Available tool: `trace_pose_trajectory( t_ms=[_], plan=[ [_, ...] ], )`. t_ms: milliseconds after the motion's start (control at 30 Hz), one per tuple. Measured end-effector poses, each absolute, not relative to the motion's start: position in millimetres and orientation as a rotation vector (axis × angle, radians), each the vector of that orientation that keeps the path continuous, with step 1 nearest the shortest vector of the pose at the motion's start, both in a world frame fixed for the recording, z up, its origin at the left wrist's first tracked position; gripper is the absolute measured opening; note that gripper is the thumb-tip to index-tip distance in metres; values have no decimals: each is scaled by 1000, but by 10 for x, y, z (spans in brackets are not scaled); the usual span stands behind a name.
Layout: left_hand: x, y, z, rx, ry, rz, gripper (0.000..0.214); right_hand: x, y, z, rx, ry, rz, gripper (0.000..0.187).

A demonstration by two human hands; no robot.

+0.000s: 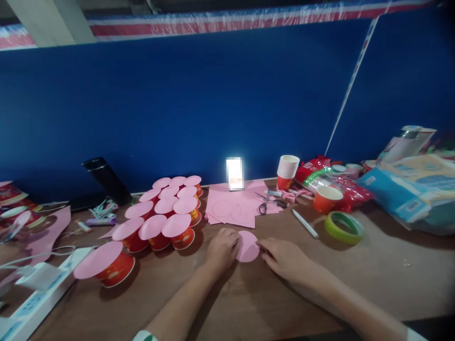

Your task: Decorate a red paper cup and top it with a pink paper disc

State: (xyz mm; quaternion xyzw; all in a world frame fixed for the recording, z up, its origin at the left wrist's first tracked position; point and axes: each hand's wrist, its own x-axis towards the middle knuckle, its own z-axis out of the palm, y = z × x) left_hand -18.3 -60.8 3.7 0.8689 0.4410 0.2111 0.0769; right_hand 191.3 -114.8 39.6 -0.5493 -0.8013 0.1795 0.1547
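A pink paper circle (pixel 248 247) is between my two hands, low over the brown table. My left hand (pixel 223 247) has its fingers curled together at the circle's left edge. At the opposite edge, the fingertips of my right hand (pixel 280 255) pinch the paper. Beyond them lie pink paper sheets (pixel 227 208) with circles drawn on them, and dark-handled scissors (pixel 263 207) rest on their right side. To the left stand several red paper cups (pixel 183 240) in rows, each topped by a pink circle. One more such cup (pixel 115 271) stands nearer to me.
A white power strip (pixel 46 293) runs along the left, near another person's hand (pixel 14 248). On the right are a white pen (pixel 304 223), a yellow-green tape roll (pixel 344 228), an orange cup (pixel 327 199), stacked cups (pixel 287 170) and a blue package (pixel 408 194). A bright phone screen (pixel 235 174) stands behind.
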Motion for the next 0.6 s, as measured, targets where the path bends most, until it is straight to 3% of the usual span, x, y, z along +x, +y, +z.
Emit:
trace_pose_trajectory(
  t_ms=[167, 367, 600],
  plan=[
    [-215, -568, -21, 2516, 1267, 730, 20, 2169, -867, 532, -1648, -2449, 312, 25],
    [-225, -570, -23, 2533, 1239, 759, 17, 2463, -260, 570, -2008, -2341, -22, 33],
    [-219, -586, 24, 2542, 1273, 691, 18, 2580, 177, 507, -2207, -2211, -38, 30]
  ],
)
